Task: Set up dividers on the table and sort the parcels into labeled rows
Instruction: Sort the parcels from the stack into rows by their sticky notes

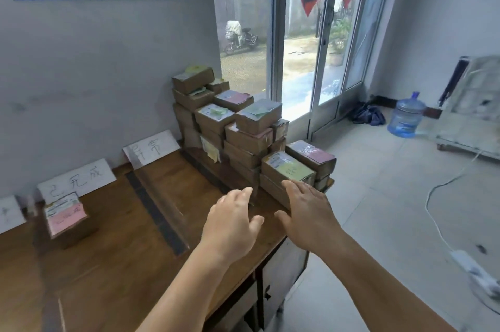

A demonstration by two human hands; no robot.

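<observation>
Both forearms enter from the lower edge and reach over the wooden table [113, 264]. Your left hand [231, 219] hovers with fingers relaxed and slightly spread, holding nothing; your right hand [305, 208] is likewise empty, fingers extended toward the nearest parcel, the box with the yellow-green label [288, 168], fingertips just short of it or brushing it; which, you cannot tell. That box sits on another at the table's right edge, beside the box with the pink label [311, 155]. Take it by two opposite sides and lift straight up, since the tall parcel stack [230, 120] behind looks unsteady and the edge drop is close. Left of your hands, a dark divider strip [157, 212] bounds an open row, with clear wood for travel. Farther left, one sorted parcel [67, 219] sits below a handwritten row label [77, 180]; a second label [151, 149] leans on the wall.
</observation>
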